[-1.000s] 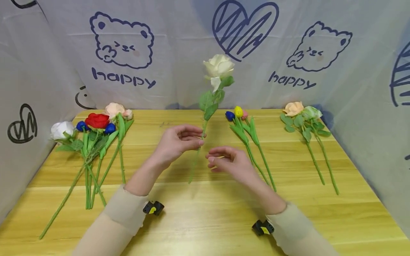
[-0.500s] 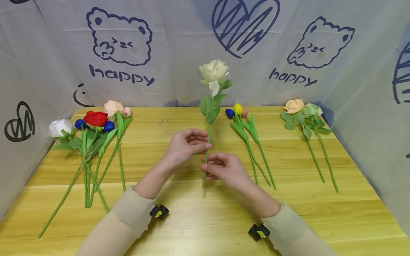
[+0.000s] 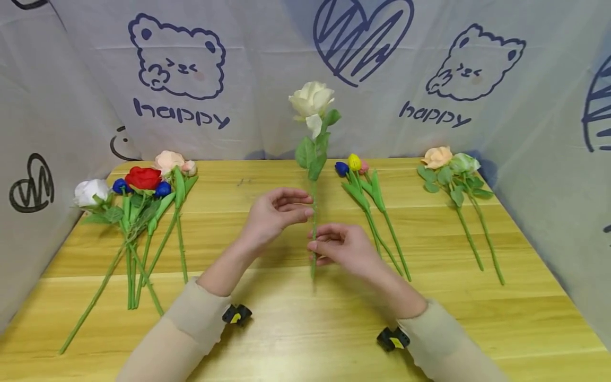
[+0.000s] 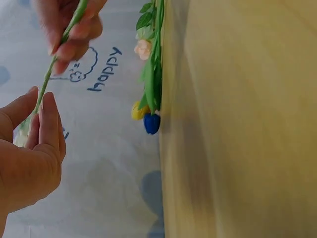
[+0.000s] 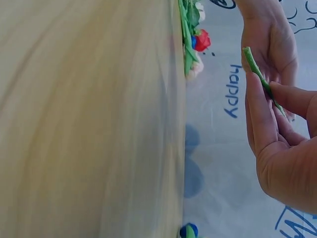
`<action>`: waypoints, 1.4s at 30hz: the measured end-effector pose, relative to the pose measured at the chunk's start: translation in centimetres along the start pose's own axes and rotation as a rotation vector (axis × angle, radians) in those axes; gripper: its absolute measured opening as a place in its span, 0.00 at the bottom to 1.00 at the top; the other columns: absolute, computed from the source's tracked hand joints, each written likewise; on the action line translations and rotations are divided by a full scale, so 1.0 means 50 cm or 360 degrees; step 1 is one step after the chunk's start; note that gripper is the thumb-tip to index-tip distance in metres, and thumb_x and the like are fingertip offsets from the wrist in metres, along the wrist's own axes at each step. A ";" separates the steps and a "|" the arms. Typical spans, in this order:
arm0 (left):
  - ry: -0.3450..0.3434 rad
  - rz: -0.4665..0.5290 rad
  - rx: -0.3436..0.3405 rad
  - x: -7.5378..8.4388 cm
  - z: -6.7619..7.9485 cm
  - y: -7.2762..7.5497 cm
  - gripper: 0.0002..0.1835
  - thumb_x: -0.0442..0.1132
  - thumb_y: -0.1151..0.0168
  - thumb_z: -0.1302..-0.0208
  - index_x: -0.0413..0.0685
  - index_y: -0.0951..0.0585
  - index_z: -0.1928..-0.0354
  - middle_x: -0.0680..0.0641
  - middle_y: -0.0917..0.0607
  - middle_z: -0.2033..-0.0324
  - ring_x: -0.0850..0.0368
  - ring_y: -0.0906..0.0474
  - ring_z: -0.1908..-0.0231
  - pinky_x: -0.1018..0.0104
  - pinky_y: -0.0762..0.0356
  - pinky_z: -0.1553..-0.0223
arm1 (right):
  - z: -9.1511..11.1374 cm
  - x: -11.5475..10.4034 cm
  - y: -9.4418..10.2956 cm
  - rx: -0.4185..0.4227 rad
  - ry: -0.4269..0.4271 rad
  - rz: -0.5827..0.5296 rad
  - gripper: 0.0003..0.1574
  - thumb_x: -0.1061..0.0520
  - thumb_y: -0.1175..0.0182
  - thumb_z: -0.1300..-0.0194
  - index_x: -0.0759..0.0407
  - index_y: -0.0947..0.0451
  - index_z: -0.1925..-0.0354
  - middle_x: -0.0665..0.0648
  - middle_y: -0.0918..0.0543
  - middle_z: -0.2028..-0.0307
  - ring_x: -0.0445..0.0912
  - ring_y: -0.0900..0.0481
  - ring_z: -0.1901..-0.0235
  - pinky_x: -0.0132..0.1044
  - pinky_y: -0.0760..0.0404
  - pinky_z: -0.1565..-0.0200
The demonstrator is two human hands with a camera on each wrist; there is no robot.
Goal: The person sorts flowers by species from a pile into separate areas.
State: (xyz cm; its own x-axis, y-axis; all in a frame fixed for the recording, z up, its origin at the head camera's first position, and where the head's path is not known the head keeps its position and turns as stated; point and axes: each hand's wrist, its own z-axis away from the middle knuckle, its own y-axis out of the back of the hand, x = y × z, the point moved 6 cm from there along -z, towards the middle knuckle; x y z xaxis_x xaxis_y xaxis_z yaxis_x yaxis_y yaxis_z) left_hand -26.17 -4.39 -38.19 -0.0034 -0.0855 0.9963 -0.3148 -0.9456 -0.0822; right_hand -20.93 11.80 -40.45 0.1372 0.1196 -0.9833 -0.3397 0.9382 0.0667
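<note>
A white rose (image 3: 312, 100) with green leaves stands upright above the middle of the table, held between both hands. My left hand (image 3: 267, 216) has the upper stem between its thumb and fingertips, below the leaves; how tightly is hard to tell. Lower down, my right hand (image 3: 345, 248) pinches the stem near its bottom end. In the right wrist view, the cut end of the stem (image 5: 251, 59) sticks out past the right fingers. The left wrist view shows the stem (image 4: 48, 74) running between the two hands, with the bloom mostly hidden behind the left one.
At left on the wooden table (image 3: 286, 339) lie several flowers, among them a red rose (image 3: 143, 178) and a white rose (image 3: 92, 194). Blue, yellow and pink tulips (image 3: 354, 162) lie right of centre. A peach rose (image 3: 437, 157) and a pale green flower (image 3: 464, 164) lie far right.
My right hand has come to the lower stem and taken hold of it. The rose has gone from leaning right to about upright, its bloom shifting left and its stem end right.
</note>
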 end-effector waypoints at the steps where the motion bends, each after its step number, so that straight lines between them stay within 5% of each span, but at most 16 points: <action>1: -0.0021 -0.0003 0.0009 0.004 0.001 0.005 0.20 0.26 0.31 0.33 0.31 0.21 0.40 0.33 0.16 0.45 0.54 0.13 0.52 0.60 0.14 0.47 | 0.001 0.000 0.006 0.0003 0.0003 0.0026 0.21 0.66 0.36 0.28 0.77 0.23 0.42 0.66 0.14 0.53 0.56 0.12 0.57 0.46 0.10 0.55; 10: -0.0111 -0.0162 -0.0007 0.035 0.018 0.078 0.22 0.27 0.32 0.31 0.31 0.22 0.38 0.35 0.16 0.44 0.58 0.13 0.52 0.62 0.12 0.51 | 0.036 0.006 0.106 0.0102 0.0017 0.0248 0.22 0.62 0.36 0.26 0.76 0.24 0.40 0.71 0.15 0.50 0.56 0.12 0.55 0.48 0.10 0.55; 16: -0.0102 -0.0431 0.0046 0.050 0.037 0.153 0.22 0.32 0.31 0.31 0.35 0.22 0.37 0.38 0.15 0.43 0.59 0.14 0.52 0.66 0.13 0.52 | 0.070 0.017 0.192 0.0226 0.0008 0.0346 0.24 0.59 0.37 0.24 0.74 0.24 0.38 0.71 0.16 0.51 0.51 0.12 0.59 0.50 0.10 0.54; 30: 0.0019 -0.1117 0.0230 0.065 0.094 0.367 0.22 0.39 0.30 0.29 0.38 0.20 0.38 0.36 0.15 0.43 0.72 0.18 0.57 0.79 0.17 0.58 | 0.160 0.055 0.423 0.0517 -0.0121 0.0500 0.35 0.55 0.39 0.22 0.79 0.35 0.31 0.35 0.14 0.58 0.37 0.13 0.59 0.36 0.10 0.58; 38: 0.0178 -0.1481 0.0113 0.025 0.121 0.469 0.24 0.40 0.30 0.29 0.32 0.22 0.39 0.32 0.16 0.44 0.41 0.16 0.49 0.79 0.20 0.61 | 0.206 0.075 0.543 0.0573 -0.0300 0.0787 0.38 0.50 0.44 0.19 0.80 0.37 0.29 0.35 0.17 0.59 0.38 0.12 0.64 0.38 0.10 0.59; 42: 0.0270 -0.1547 0.0005 -0.005 0.133 0.499 0.26 0.39 0.30 0.30 0.27 0.24 0.38 0.30 0.16 0.45 0.37 0.16 0.49 0.76 0.19 0.62 | 0.215 0.087 0.582 0.0523 -0.0374 0.0906 0.38 0.50 0.45 0.18 0.81 0.36 0.30 0.44 0.14 0.55 0.40 0.12 0.66 0.39 0.10 0.60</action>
State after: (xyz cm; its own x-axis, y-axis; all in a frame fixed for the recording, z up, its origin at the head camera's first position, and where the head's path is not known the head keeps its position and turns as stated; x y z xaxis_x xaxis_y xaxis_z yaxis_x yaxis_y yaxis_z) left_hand -27.70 -30.04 -40.66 0.1191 0.7751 0.6205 -0.2501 -0.5813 0.7743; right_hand -20.22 43.12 -40.97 0.2318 0.6544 -0.7197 -0.1243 0.7537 0.6453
